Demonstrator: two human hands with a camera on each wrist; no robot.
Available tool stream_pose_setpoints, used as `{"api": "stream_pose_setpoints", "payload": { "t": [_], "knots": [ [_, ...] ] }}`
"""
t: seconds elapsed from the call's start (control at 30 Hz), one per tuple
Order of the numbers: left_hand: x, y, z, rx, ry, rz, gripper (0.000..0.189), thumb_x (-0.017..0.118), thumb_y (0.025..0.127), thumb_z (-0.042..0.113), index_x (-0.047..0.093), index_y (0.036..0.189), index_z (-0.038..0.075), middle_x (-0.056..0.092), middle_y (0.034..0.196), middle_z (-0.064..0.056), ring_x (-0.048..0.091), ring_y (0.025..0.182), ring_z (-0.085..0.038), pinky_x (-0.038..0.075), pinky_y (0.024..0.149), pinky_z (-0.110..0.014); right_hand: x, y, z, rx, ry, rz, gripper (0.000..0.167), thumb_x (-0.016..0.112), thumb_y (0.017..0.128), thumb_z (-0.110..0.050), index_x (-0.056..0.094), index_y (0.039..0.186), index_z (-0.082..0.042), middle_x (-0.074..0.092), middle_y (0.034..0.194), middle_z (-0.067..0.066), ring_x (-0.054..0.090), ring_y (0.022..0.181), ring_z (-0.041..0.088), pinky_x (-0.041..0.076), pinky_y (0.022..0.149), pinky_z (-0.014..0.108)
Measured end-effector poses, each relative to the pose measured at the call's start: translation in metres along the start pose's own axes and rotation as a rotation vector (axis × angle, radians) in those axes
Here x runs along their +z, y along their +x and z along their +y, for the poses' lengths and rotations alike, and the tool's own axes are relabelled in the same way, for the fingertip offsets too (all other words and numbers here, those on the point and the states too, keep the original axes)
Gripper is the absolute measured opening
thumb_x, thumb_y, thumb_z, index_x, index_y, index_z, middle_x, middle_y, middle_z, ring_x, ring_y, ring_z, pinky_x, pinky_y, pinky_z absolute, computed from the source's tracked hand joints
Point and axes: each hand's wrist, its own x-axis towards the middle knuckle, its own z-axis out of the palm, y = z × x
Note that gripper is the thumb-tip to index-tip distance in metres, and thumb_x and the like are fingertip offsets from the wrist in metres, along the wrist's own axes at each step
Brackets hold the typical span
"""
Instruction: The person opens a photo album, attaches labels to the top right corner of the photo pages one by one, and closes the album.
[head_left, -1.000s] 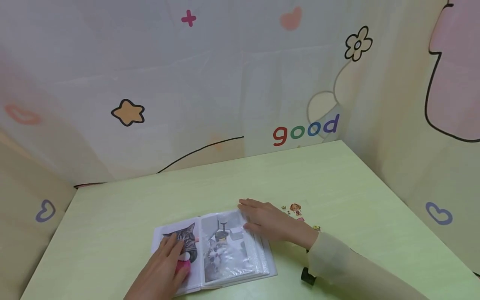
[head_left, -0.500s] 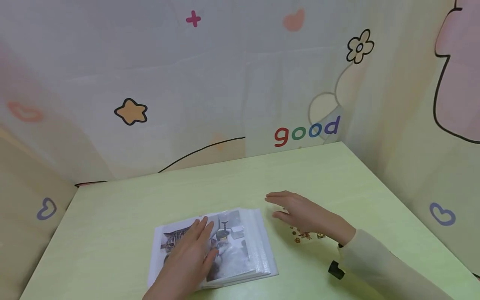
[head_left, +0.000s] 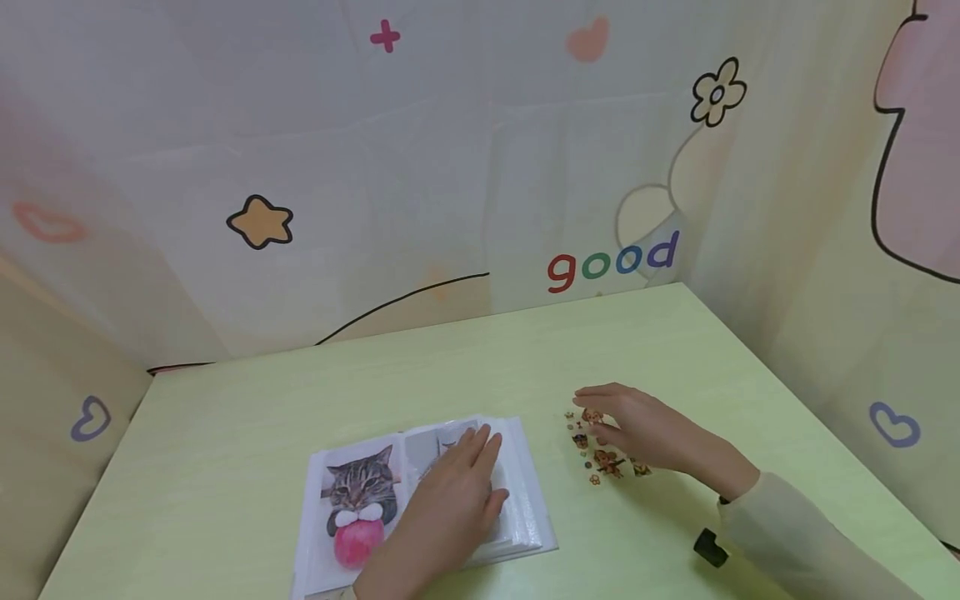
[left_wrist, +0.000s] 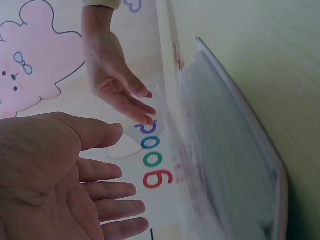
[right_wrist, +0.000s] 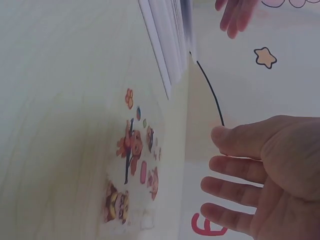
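An open photo album [head_left: 534, 517] lies on the table, with plastic-sleeved pages. Its left page shows a photo of a striped cat [head_left: 363, 479] above a pink ball. Over the right page is my left hand [head_left: 442, 508], fingers straight, hiding most of that page's picture. The left wrist view has this hand [left_wrist: 75, 180] holding nothing, with a gap to the pages. To the right, my right hand [head_left: 648, 429] hovers above cartoon dog stickers [head_left: 606, 462] on a see-through sheet. Its fingers [right_wrist: 232, 192] are relaxed and grip nothing in the right wrist view.
The pale green table [head_left: 300, 392] meets printed cloth walls [head_left: 420, 183] at the back and both sides. A small black piece [head_left: 709, 547] hangs below the right sleeve [head_left: 795, 533].
My left hand has swept right from the album's left page to over its right page, uncovering the cat photo. My right hand has left the album's edge and shifted right, over the stickers.
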Motion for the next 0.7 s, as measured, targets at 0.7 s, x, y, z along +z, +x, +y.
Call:
{"api": "stream_pose_setpoints", "payload": {
  "t": [0.7],
  "knots": [
    [0.041, 0.057, 0.043, 0.031, 0.141, -0.147, 0.061, 0.071, 0.098, 0.031, 0.054, 0.146, -0.005, 0.049, 0.153, -0.023, 0.047, 0.141, -0.037, 0.039, 0.116, -0.038, 0.009, -0.023, 0.021, 0.058, -0.062, 0.007, 0.036, 0.079, 0.088, -0.001, 0.072, 0.124, 0.003, 0.071, 0.122, 0.016, 0.066, 0.115, 0.037, 0.057, 0.093, 0.048]
  ]
}}
